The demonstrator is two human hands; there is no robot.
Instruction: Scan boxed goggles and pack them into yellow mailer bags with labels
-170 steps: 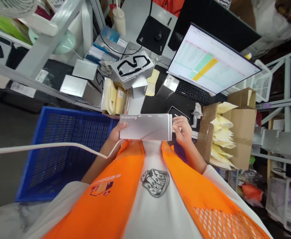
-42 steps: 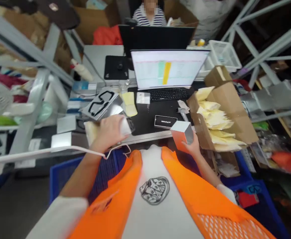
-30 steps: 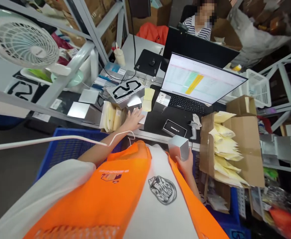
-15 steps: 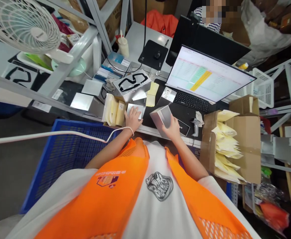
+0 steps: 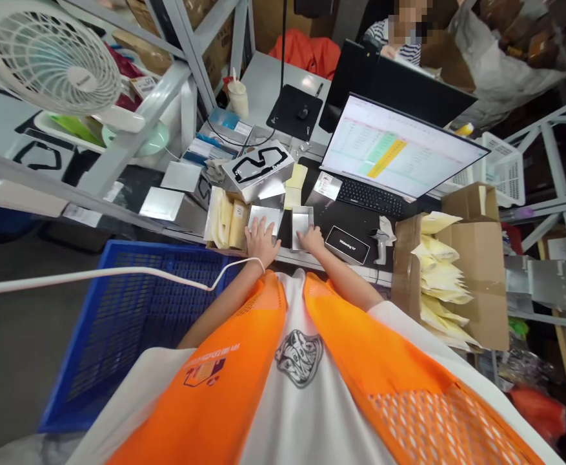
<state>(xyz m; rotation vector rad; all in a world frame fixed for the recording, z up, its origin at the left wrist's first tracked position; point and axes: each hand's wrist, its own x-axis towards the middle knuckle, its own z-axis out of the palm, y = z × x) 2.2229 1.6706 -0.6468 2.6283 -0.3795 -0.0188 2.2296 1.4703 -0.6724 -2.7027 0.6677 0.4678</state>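
My left hand (image 5: 262, 244) rests with spread fingers on the near edge of a silver box (image 5: 266, 215). Just right of it, my right hand (image 5: 313, 241) grips the near right corner of an open, hollow silver box part (image 5: 303, 218), its thumb reaching inside. That part sits on the dark desk with its hollow facing up. To the right of my right hand lies a black box with white edges and white lettering (image 5: 347, 245). A cardboard box of yellow padded envelopes (image 5: 227, 223) stands against the left side of my left hand.
A monitor (image 5: 399, 145), keyboard (image 5: 370, 197) and handheld scanner (image 5: 381, 245) stand to the right, beside a carton of padded envelopes (image 5: 406, 284). A blue crate (image 5: 132, 278) sits below left, with a white cable (image 5: 157, 272) crossing it. Another person (image 5: 399, 39) is behind the monitor.
My right hand has moved left and brought the tilted silver box part down onto the desk. The black box shows more fully now. My left hand stays at its silver box, fingers spread wider.
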